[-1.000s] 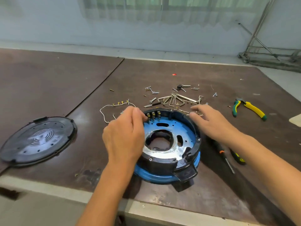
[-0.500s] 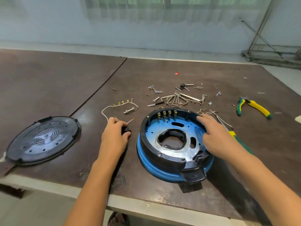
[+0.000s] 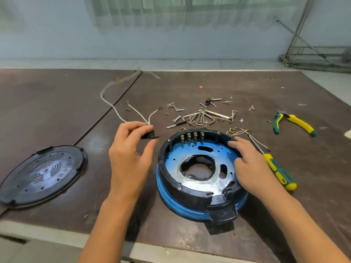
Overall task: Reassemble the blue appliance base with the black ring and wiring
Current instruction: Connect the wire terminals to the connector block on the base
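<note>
left hand [image 3: 131, 154]: grip clamped, a small black part [image 3: 150, 136] is pinched between thumb and fingers just left of the blue base [image 3: 171, 198], lifted off the bench [image 3: 190, 242]; white wires [image 3: 121, 113] are trailed from it, up and away. right hand [image 3: 252, 168]: grip apart, fingers laid on the right side of the black ring [image 3: 190, 191], which is seated on the blue base. a black cover [image 3: 41, 173] is seen well left of the base, a screwdriver [image 3: 279, 171] just right, pliers [image 3: 292, 122] further right, screws and hex keys [image 3: 205, 114] behind.

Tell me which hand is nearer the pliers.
Right. The right hand rests on the ring, with the pliers farther right; the left hand pinches a wired plug left of the base.
</note>
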